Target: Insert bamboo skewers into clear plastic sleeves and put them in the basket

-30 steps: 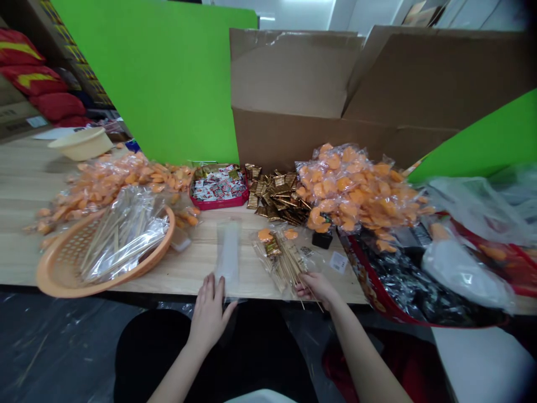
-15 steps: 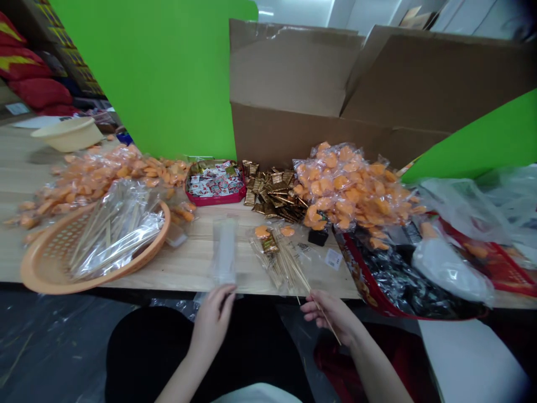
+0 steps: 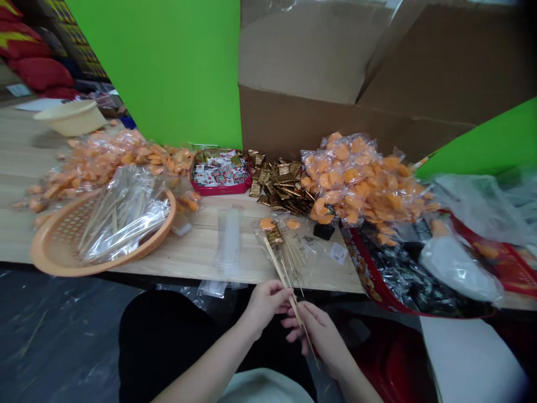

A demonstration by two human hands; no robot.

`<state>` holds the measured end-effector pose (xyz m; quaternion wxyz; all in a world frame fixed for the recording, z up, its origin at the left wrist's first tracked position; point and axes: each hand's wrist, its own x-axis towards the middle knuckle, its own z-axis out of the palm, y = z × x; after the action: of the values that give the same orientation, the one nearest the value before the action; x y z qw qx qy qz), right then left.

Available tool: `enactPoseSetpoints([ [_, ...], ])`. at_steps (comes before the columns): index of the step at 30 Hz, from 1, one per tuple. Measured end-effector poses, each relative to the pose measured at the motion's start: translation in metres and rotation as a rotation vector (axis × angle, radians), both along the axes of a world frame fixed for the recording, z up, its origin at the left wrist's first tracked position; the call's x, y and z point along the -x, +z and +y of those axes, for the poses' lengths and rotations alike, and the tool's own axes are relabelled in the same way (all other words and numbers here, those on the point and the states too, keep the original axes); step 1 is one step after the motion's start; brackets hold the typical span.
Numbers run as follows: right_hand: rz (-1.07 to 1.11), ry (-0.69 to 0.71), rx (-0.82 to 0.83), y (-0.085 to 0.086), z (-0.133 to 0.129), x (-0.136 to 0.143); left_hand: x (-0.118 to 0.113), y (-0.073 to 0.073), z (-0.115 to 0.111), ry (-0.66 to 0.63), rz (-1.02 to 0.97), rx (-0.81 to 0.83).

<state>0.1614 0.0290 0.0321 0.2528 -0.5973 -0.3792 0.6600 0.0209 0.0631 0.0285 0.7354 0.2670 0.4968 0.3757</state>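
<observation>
Both hands are together at the table's front edge on a few thin bamboo sticks (image 3: 276,261), which slant up and away to the left. My left hand (image 3: 263,305) pinches them between thumb and fingers. Just below it, my right hand (image 3: 314,334) has its fingers curled round their lower part. Beyond the hands lie more sticks (image 3: 295,253) on clear plastic, with a gold packet (image 3: 274,235) and two orange pieces (image 3: 267,223) near their far ends. A stack of clear plastic sleeves (image 3: 229,240) lies left of them.
An orange basket (image 3: 50,254) of bagged sticks stands at left. Behind are bagged orange pieces (image 3: 356,179), gold packets (image 3: 279,184) and a pink tray (image 3: 220,190) of small sachets. A red tray (image 3: 388,299) with black packets stands at right; a cardboard box (image 3: 310,120) rises behind.
My left hand has left the clear sleeves and moved right to take hold of the sticks in my right hand. My right hand has shifted slightly left and nearer. The view has tilted down.
</observation>
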Motion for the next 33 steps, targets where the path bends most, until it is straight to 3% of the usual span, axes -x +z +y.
enactPoseSetpoints([
  [3, -0.26, 0.024, -0.113, -0.005, 0.015, -0.016, 0.012, 0.005, 0.0, 0.076, 0.016, 0.014],
  [7, -0.696, 0.184, -0.226, -0.02, 0.073, -0.035, 0.019, 0.014, -0.001, 0.157, -0.032, 0.027],
  [10, -0.729, 0.175, -0.263, -0.021, 0.121, -0.032, 0.022, 0.022, -0.004, 0.159, -0.039, 0.028],
  [12, -0.73, 0.12, -0.348, -0.011, 0.136, -0.024, 0.03, 0.027, -0.005, 0.187, -0.043, 0.028],
  [14, -0.737, 0.049, -0.477, 0.0, 0.128, -0.014, 0.04, 0.032, -0.006, 0.257, -0.061, 0.035],
  [16, -0.679, -0.047, -0.609, 0.005, 0.099, -0.001, 0.047, 0.037, -0.009, 0.365, -0.102, 0.044],
  [17, -0.527, -0.159, -0.687, 0.004, 0.079, 0.007, 0.047, 0.038, -0.011, 0.419, -0.133, 0.046],
  [19, -0.207, -0.258, -0.656, -0.006, 0.04, 0.024, 0.039, 0.039, -0.017, 0.46, -0.214, 0.061],
  [22, -0.049, -0.161, -0.556, -0.022, 0.002, 0.044, 0.02, 0.032, -0.025, 0.356, -0.284, 0.012],
  [24, -0.027, -0.098, -0.542, -0.022, 0.001, 0.05, 0.016, 0.025, -0.028, 0.311, -0.235, -0.073],
  [27, 0.134, 0.011, -0.373, -0.005, 0.025, 0.053, 0.023, 0.015, -0.032, 0.2, -0.032, -0.163],
  [29, 0.28, 0.031, -0.207, 0.009, 0.046, 0.056, 0.031, 0.01, -0.033, -0.03, 0.127, -0.232],
  [31, 0.385, -0.044, -0.147, 0.02, 0.062, 0.061, 0.043, 0.005, -0.026, -0.23, 0.293, -0.352],
  [33, 0.419, -0.129, -0.152, 0.023, 0.075, 0.066, 0.067, 0.002, -0.006, -0.204, 0.595, -0.473],
])
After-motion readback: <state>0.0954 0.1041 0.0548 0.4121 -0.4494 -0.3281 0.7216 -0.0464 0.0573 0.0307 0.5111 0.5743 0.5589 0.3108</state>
